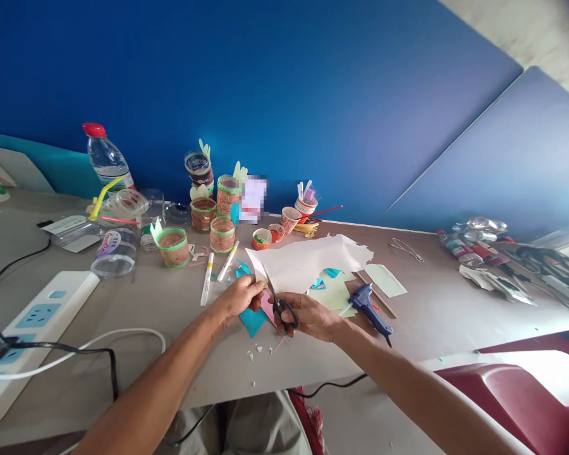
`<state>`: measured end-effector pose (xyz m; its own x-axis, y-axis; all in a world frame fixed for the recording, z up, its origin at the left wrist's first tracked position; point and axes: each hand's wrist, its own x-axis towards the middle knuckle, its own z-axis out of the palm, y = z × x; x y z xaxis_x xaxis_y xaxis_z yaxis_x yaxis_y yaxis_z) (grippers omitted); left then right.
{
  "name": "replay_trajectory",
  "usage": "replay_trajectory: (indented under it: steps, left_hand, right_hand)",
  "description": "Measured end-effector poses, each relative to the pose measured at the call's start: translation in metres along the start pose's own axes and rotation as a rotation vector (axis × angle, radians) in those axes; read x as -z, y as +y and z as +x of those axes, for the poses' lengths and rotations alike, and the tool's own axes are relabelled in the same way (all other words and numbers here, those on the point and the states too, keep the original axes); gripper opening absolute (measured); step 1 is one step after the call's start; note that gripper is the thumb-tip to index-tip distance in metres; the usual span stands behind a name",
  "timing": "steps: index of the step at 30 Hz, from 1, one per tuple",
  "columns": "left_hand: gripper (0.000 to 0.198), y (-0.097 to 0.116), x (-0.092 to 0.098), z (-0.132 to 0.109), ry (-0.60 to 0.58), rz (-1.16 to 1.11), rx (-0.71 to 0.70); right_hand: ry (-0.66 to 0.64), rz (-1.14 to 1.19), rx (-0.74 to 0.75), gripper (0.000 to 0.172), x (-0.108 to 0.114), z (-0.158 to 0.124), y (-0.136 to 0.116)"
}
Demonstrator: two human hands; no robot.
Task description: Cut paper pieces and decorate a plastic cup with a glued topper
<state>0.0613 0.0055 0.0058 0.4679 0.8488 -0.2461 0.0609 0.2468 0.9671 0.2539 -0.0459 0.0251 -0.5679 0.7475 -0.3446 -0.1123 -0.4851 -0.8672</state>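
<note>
Black-handled scissors (284, 311) are in my right hand (308, 316), with fingers through the loops and the blades pointing up and away. Just left of the blades, my left hand (243, 296) is closed in a pinch; whatever its fingertips hold is too small to make out. Beneath and behind both hands lie a large white sheet of paper (308, 259) with a ragged edge, a blue paper piece (253, 322) and a pink paper piece (267, 307). Small pale scraps (251, 356) are scattered on the table in front of the hands.
Two white markers (207, 280) lie left of my hands, with several decorated jars (173, 248) behind. A blue glue gun (370, 309) rests on the right beside pale green paper (385, 280). Paper cups (291, 219) stand at the back; a power strip (71, 297) occupies the left.
</note>
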Motion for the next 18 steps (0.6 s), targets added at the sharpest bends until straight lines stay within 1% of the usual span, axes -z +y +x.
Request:
replay_trajectory:
  steps: [3, 6, 9, 12, 14, 16, 18]
  left_hand:
    - [0.039, -0.001, -0.006, -0.001, 0.042, -0.084, -0.069]
    - [0.037, -0.003, -0.011, -0.002, 0.108, -0.044, -0.155]
    - [0.033, -0.006, -0.014, 0.0, 0.171, 0.01, -0.202]
    - [0.025, -0.007, -0.015, 0.001, 0.233, 0.104, -0.214]
    - [0.019, -0.005, -0.014, 0.002, 0.284, 0.2, -0.221]
    - [0.017, -0.004, -0.013, 0.001, 0.33, 0.297, -0.234]
    - [0.019, -0.003, -0.012, 0.001, 0.357, 0.348, -0.229]
  right_hand:
    - [0.047, 0.024, 0.055, 0.037, -0.003, 0.006, 0.007]
    - [0.129, 0.02, 0.098, 0.042, -0.008, 0.011, 0.014]
    - [0.184, 0.034, 0.141, 0.043, -0.015, 0.015, 0.019]
    - [0.213, 0.056, 0.157, 0.042, -0.022, 0.017, 0.022]
    - [0.223, 0.064, 0.16, 0.044, -0.028, 0.017, 0.023]
    - [0.227, 0.067, 0.163, 0.046, -0.032, 0.018, 0.023]
    - [0.226, 0.076, 0.155, 0.047, -0.035, 0.017, 0.02]
